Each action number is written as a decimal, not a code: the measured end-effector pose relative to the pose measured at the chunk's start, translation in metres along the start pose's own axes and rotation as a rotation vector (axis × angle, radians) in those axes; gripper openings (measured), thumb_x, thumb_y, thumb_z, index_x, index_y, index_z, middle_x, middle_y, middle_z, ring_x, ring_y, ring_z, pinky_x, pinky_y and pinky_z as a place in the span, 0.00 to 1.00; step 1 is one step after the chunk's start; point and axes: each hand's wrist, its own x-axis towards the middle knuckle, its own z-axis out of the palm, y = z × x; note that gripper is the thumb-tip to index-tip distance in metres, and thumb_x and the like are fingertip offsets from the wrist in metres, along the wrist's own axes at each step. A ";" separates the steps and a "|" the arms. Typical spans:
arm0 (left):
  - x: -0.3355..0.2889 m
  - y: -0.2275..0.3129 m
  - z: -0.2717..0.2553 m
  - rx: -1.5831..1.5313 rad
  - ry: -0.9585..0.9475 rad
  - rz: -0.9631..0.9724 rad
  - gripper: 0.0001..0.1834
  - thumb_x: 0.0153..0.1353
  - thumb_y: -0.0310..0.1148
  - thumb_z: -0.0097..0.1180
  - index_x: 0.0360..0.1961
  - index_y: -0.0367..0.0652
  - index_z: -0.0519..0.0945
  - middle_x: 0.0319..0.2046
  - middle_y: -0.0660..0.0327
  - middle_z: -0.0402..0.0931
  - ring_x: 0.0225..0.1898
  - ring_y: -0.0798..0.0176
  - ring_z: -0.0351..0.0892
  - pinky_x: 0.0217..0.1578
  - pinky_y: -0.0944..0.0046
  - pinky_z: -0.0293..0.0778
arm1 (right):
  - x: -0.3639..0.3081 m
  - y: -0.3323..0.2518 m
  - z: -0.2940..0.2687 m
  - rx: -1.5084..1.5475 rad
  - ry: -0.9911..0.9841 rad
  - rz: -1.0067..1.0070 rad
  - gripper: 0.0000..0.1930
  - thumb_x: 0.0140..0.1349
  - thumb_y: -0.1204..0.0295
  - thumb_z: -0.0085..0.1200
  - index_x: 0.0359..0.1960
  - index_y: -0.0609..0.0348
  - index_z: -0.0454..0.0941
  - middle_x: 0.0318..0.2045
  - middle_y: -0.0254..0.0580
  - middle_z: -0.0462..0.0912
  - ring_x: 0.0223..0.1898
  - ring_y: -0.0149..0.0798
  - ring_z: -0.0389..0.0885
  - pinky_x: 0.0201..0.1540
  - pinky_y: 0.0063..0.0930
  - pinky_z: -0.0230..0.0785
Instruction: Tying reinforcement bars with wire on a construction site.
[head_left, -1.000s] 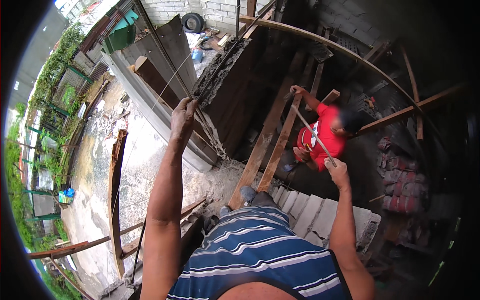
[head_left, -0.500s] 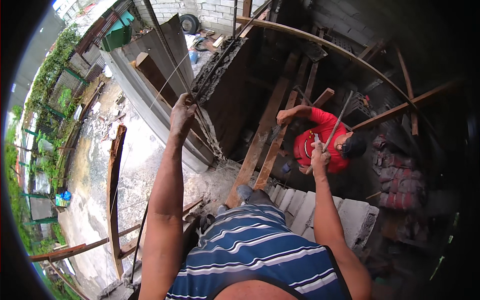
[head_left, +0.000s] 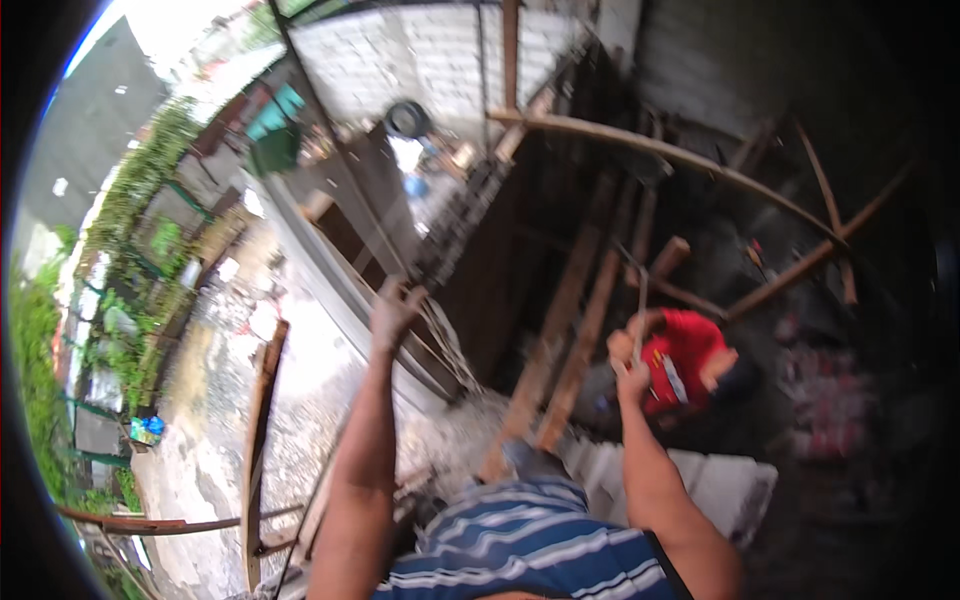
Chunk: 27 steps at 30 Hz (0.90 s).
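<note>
My left hand [head_left: 394,312] is raised, its fingers curled round a thin upright steel bar [head_left: 352,180] beside the rough wall edge. Motion blur softens the fingers. Out over the dark pit, my right hand [head_left: 632,384] is closed on a thin rod [head_left: 643,305], which points away from me, nearly straight. Just below it, a person in a red shirt [head_left: 683,350] bends down, and one of that person's hands shows right beside my right hand. I cannot tell whether it touches the rod.
Wooden planks [head_left: 565,340] run down into the pit. A curved timber [head_left: 690,160] crosses above it. Concrete blocks [head_left: 700,490] lie by my right arm. Corrugated sheet [head_left: 320,270] and an upright post [head_left: 262,440] stand left. Stacked sacks [head_left: 825,400] sit at the right.
My view has tilted up, so the scene sits lower. The rod in my right hand has swung from slanting right to nearly straight. The person in red has bent lower, hand now near mine.
</note>
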 end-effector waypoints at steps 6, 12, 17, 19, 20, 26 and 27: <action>-0.024 0.004 -0.003 0.068 -0.158 -0.171 0.25 0.62 0.46 0.61 0.57 0.46 0.78 0.47 0.48 0.83 0.51 0.45 0.82 0.52 0.51 0.76 | -0.027 0.060 -0.015 -0.245 -0.045 0.442 0.43 0.38 0.65 0.79 0.58 0.63 0.70 0.52 0.66 0.76 0.51 0.63 0.78 0.57 0.51 0.69; -0.015 0.019 0.004 0.098 -0.160 -0.152 0.25 0.62 0.45 0.59 0.58 0.47 0.75 0.50 0.49 0.82 0.54 0.44 0.80 0.53 0.51 0.74 | -0.022 0.138 0.032 0.201 0.098 0.457 0.30 0.43 0.71 0.74 0.48 0.66 0.74 0.39 0.50 0.82 0.37 0.53 0.83 0.37 0.44 0.74; -0.014 0.015 -0.001 0.032 -0.081 -0.076 0.23 0.62 0.39 0.59 0.59 0.48 0.75 0.47 0.49 0.83 0.51 0.46 0.82 0.50 0.52 0.76 | -0.024 0.059 0.005 0.479 -0.191 0.691 0.34 0.50 0.69 0.74 0.55 0.74 0.70 0.48 0.52 0.79 0.28 0.37 0.78 0.24 0.31 0.70; -0.017 -0.002 -0.002 0.033 -0.049 -0.073 0.23 0.62 0.38 0.59 0.58 0.44 0.76 0.45 0.49 0.84 0.49 0.46 0.83 0.49 0.53 0.76 | -0.026 0.038 0.024 0.442 0.002 0.521 0.30 0.50 0.72 0.73 0.52 0.74 0.72 0.49 0.48 0.79 0.50 0.41 0.77 0.56 0.37 0.68; -0.018 0.014 0.002 0.041 -0.075 -0.065 0.23 0.63 0.37 0.59 0.58 0.42 0.75 0.45 0.49 0.84 0.49 0.46 0.83 0.48 0.53 0.76 | -0.025 0.021 0.008 0.389 0.007 0.575 0.28 0.50 0.73 0.73 0.49 0.73 0.72 0.50 0.48 0.78 0.50 0.41 0.77 0.55 0.35 0.69; -0.020 0.034 0.008 0.101 -0.093 -0.051 0.18 0.64 0.35 0.58 0.54 0.41 0.76 0.42 0.46 0.84 0.48 0.44 0.83 0.47 0.51 0.76 | -0.019 0.085 0.038 0.536 0.151 0.458 0.19 0.51 0.77 0.65 0.44 0.73 0.75 0.41 0.46 0.80 0.41 0.37 0.78 0.46 0.33 0.71; -0.021 0.032 0.008 0.130 -0.041 -0.022 0.17 0.64 0.36 0.58 0.52 0.41 0.76 0.42 0.47 0.84 0.47 0.44 0.83 0.46 0.51 0.76 | -0.020 0.087 0.040 0.460 0.137 0.504 0.14 0.51 0.74 0.66 0.34 0.69 0.75 0.34 0.41 0.79 0.36 0.35 0.75 0.41 0.35 0.70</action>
